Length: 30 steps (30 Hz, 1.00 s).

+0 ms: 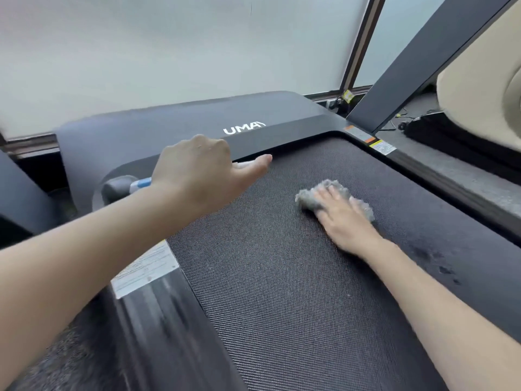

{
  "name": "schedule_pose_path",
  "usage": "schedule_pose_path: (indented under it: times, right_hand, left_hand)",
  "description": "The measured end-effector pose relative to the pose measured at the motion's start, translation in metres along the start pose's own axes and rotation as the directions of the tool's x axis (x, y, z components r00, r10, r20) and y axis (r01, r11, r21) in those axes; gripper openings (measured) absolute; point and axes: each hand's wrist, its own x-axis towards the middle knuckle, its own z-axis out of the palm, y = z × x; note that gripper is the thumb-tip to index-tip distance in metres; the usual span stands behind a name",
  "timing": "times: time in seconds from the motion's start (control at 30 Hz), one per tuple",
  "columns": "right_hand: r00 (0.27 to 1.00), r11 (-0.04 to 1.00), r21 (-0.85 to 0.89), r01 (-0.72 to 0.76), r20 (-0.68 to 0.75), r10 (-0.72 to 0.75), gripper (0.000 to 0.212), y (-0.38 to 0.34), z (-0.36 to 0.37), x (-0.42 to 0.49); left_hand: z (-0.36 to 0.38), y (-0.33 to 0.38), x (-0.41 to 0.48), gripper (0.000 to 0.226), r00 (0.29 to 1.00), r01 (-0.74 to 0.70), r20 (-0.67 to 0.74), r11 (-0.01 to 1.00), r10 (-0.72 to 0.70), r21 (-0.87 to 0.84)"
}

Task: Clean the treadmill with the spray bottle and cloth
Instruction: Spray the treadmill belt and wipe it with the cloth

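The treadmill's black textured belt (pixel 282 277) fills the middle of the view, with the dark motor cover (pixel 174 122) at its far end. My right hand (pixel 342 218) lies flat, fingers straight, pressing a fluffy grey cloth (pixel 308 197) onto the belt at the far right. My left hand (pixel 197 170) is at the belt's front left corner, fingers curled under and thumb pointing right. It grips the spray bottle (pixel 127 187), whose dark head and blue-white neck stick out left of my wrist. The rest of the bottle is hidden by the hand.
Dark wet spots (pixel 439 263) mark the belt by the right side rail (pixel 451 187). A slanted black upright (pixel 417 60) rises at the right, with a beige machine (pixel 485 80) beyond it. Frosted glass (pixel 169 52) stands behind. A label sticker (pixel 143 269) sits on the left rail.
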Motion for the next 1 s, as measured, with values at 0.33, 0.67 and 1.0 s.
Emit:
schedule_pose_path:
  times: [0.33,0.67,1.0]
  right_hand:
    - [0.807,0.807,-0.001,0.591,0.003,-0.591,0.05,-0.173,0.042,-0.043]
    - [0.869,0.87,-0.015,0.493,-0.033,-0.493,0.053,-0.084,0.04,-0.133]
    - [0.914,0.905,0.141,0.402,-0.002,-0.406,0.057,-0.095,0.037,-0.173]
  left_hand:
    - [-0.004,0.004,0.004,0.075,1.0,-0.01,-0.015,1.0,0.01,-0.026]
    - [0.018,0.022,0.0,0.079,0.993,-0.11,0.029,0.992,0.112,-0.067]
    - [0.035,0.1,-0.014,0.088,0.937,-0.303,0.142,0.946,0.318,-0.12]
